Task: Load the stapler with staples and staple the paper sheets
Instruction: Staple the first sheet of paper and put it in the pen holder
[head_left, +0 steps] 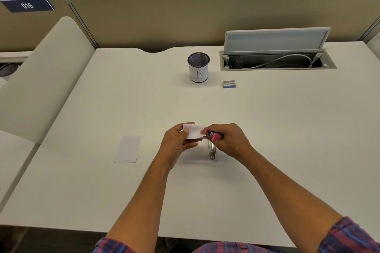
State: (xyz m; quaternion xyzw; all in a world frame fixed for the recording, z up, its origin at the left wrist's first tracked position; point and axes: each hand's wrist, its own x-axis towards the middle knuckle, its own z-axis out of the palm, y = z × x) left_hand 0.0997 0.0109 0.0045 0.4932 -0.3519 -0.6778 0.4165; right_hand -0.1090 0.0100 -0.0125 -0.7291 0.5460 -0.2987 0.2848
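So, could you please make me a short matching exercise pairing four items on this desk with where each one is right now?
Items:
1. pink stapler
2. staple box
3. mesh cup
4. loose paper slip

Places:
A. flat on the desk, left of the hands
B. in the right hand
C. left of the open cable tray
D. on the desk, just right of the cup

Pairs: 1-B, 2-D, 3-C, 4-A
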